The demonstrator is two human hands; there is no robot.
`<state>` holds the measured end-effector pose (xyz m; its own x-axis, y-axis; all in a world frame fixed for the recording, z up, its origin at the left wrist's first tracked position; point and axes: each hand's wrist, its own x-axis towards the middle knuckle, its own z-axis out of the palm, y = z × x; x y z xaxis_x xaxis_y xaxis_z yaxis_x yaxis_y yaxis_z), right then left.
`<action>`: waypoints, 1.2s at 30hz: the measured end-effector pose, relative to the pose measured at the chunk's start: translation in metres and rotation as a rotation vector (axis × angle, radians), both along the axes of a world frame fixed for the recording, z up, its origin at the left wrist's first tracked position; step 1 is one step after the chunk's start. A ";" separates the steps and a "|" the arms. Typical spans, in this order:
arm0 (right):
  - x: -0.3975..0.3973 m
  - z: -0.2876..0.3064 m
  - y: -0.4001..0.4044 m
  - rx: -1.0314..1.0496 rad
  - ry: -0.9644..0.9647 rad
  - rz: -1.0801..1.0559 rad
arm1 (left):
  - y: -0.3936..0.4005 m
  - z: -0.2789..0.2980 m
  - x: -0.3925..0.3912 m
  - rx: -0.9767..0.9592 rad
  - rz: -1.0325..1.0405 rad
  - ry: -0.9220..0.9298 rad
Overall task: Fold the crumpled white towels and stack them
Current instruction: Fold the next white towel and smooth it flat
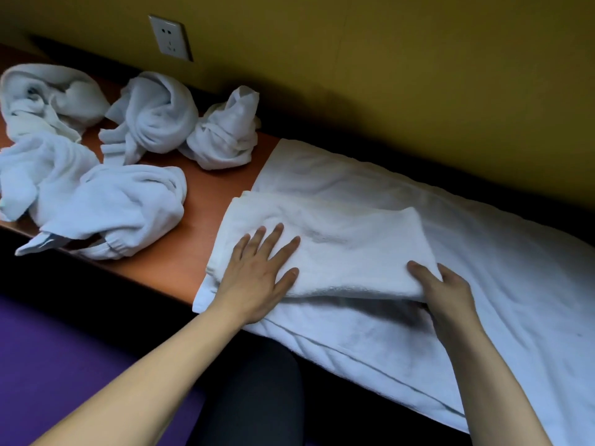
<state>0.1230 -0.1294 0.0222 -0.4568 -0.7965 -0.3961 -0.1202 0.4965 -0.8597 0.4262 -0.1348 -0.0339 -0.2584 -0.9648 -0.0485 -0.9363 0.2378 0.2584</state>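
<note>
A white towel (347, 243), folded over, lies on top of a larger white towel (483, 252) that is spread along the orange-brown shelf (193, 201). My left hand (257, 272) presses flat on the left part of the folded towel, fingers straight and spread. My right hand (444, 294) grips its near right corner, thumb on top and fingers tucked under the fold. Several crumpled white towels (128, 207) lie bunched on the left half of the shelf, apart from both hands.
A yellow wall with a white socket (170, 37) runs behind the shelf. The shelf's front edge runs diagonally past my wrists. Below it are a purple floor mat (48, 365) and my dark-clad knee (257, 397).
</note>
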 end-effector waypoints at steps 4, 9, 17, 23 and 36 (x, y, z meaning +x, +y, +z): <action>0.032 0.031 -0.010 -0.198 0.093 0.024 | 0.018 0.011 0.025 -0.140 0.255 0.034; 0.109 0.052 -0.034 -0.345 0.220 0.209 | 0.036 0.000 0.053 0.014 0.437 0.428; 0.236 0.045 -0.034 -0.304 0.494 0.563 | 0.030 0.013 0.069 0.117 0.601 0.867; 0.250 0.013 -0.011 -0.237 0.391 0.884 | 0.005 0.026 0.081 0.309 0.865 1.283; 0.163 -0.011 -0.024 0.092 -0.164 0.300 | -0.005 0.054 0.063 0.334 0.873 0.951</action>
<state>0.2862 -0.1530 0.0109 -0.1325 -0.8433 -0.5209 -0.1362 0.5360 -0.8331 0.4892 -0.1397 0.0196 0.3694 -0.8074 -0.4601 -0.1724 -0.5461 0.8198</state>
